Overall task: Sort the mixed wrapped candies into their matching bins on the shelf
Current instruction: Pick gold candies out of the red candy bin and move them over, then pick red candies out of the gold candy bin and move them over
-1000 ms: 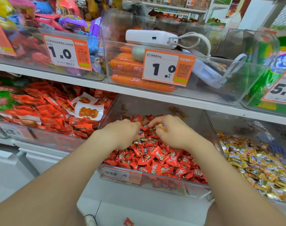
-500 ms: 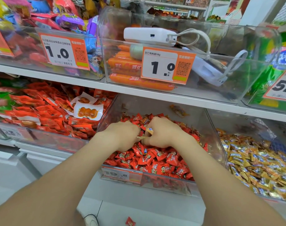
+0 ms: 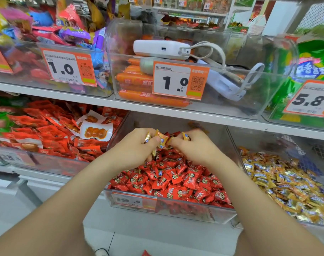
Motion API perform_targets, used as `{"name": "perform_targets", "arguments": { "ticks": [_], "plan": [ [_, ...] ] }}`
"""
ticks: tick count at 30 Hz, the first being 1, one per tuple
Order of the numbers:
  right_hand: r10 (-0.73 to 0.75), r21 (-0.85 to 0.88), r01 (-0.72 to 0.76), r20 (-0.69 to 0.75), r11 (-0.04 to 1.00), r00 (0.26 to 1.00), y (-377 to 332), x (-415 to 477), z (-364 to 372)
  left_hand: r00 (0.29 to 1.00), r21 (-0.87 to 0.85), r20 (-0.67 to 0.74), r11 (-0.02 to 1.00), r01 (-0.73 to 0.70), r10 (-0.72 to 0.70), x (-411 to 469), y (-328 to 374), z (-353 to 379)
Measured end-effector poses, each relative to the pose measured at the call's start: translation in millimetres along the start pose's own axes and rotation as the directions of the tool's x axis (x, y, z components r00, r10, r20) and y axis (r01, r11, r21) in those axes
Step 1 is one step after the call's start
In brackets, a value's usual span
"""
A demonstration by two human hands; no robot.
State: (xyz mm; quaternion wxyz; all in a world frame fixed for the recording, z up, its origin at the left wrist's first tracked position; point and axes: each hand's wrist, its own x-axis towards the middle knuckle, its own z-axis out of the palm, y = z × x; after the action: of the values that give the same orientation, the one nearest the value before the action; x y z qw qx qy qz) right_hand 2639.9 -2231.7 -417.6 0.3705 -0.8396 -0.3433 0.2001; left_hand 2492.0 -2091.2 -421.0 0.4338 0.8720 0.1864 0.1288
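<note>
Though low before, gold candies [image 3: 162,139] aloft.

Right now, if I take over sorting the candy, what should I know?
Left hand holds several gold candies over the red bin. Right hand pinches one gold candy there too.
The gold bin sits just right of it.
Done: these strays picked out.
Left: drop them in the gold bin, check the red pile for more, pick up the red candy on the floor.
</note>
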Motion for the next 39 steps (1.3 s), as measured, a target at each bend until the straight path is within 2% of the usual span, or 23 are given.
{"name": "perform_targets", "arguments": {
  "ticks": [1, 3, 7, 10, 16, 19, 20, 22, 23, 24, 26, 27, 29, 31, 34, 36, 39],
  "plan": [
    [0.042, 0.125, -0.042, 0.002, 0.991, 0.999, -1.7, -4.1, -0.2, 1.000, -0.072, -0.004, 0.997, -0.001, 0.001, -1.2, 4.9, 5.5],
    [0.141, 0.392, -0.150, 0.052, 0.908, 0.989, -3.6, -13.6, -0.4, 0.999, -0.166, -0.026, 0.986, -0.025, 0.022, -4.6, 15.7, 17.5],
    [0.237, 0.629, -0.227, 0.070, 0.743, 0.969, 7.6, -32.1, -10.7, 0.994, -0.252, -0.067, 0.963, -0.097, 0.083, -8.6, 35.8, 43.0],
    [0.213, 0.712, -0.198, 0.069, 0.674, 0.975, 23.6, -47.0, -30.6, 0.990, -0.310, -0.075, 0.941, -0.134, 0.116, -10.6, 53.1, 62.4],
    [0.143, 0.716, -0.091, -0.012, 0.692, 0.990, 64.0, -79.1, -77.3, 0.983, -0.422, -0.092, 0.888, -0.184, 0.160, -14.3, 85.7, 103.8],
    [0.193, 0.653, -0.052, -0.146, 0.756, 0.970, 91.1, -92.2, -104.1, 0.982, -0.381, -0.069, 0.905, -0.191, 0.178, -15.4, 103.8, 125.3],
    [0.215, 0.556, -0.041, -0.251, 0.830, 0.944, 104.6, -94.4, -113.7, 0.978, -0.330, -0.052, 0.921, -0.206, 0.200, -15.0, 109.1, 133.1],
    [0.188, 0.163, -0.122, -0.487, 0.979, 0.853, 135.9, -94.9, -132.7, 0.968, -0.213, 0.000, 0.946, -0.246, 0.252, -13.5, 120.9, 148.8],
    [0.155, -0.013, -0.194, -0.551, 0.981, 0.820, 150.6, -94.7, -140.2, 0.960, -0.154, 0.028, 0.950, -0.270, 0.278, -11.6, 127.0, 157.3],
    [0.134, -0.120, -0.243, -0.568, 0.963, 0.812, 163.5, -95.0, -144.9, 0.953, -0.096, 0.051, 0.951, -0.294, 0.299, -9.3, 133.7, 166.3],
    [0.147, -0.208, -0.284, -0.500, 0.936, 0.853, 183.0, -96.7, -150.6, 0.940, 0.018, 0.066, 0.942, -0.336, 0.334, -0.6, 146.9, 186.8],
    [0.157, -0.238, -0.275, -0.418, 0.931, 0.895, 190.0, -97.6, -151.9, 0.938, 0.071, 0.070, 0.937, -0.343, 0.339, 5.1, 153.1, 197.9],
    [0.139, -0.363, -0.217, -0.229, 0.906, 0.963, 208.2, -100.0, -152.7, 0.950, 0.173, 0.084, 0.934, -0.312, 0.302, 18.8, 162.1, 221.2],
    [0.139, -0.442, -0.174, -0.111, 0.880, 0.984, 221.3, -102.0, -153.9, 0.969, 0.288, 0.096, 0.925, -0.248, 0.230, 34.6, 165.1, 245.1],
    [0.142, -0.498, -0.184, -0.122, 0.847, 0.982, 232.7, -105.2, -161.5, 0.976, 0.461, 0.216, 0.880, -0.112, 0.012, 50.1, 163.8, 276.9],
    [0.179, -0.480, -0.220, -0.130, 0.849, 0.975, 239.0, -105.6, -168.9, 0.929, 0.535, 0.342, 0.842, -0.071, -0.139, 56.2, 158.3, 294.3],
    [0.197, -0.425, -0.244, -0.154, 0.872, 0.968, 247.7, -104.6, -179.1, 0.888, 0.568, 0.407, 0.821, -0.063, -0.213, 70.0, 146.6, 307.2]
  ]
}}
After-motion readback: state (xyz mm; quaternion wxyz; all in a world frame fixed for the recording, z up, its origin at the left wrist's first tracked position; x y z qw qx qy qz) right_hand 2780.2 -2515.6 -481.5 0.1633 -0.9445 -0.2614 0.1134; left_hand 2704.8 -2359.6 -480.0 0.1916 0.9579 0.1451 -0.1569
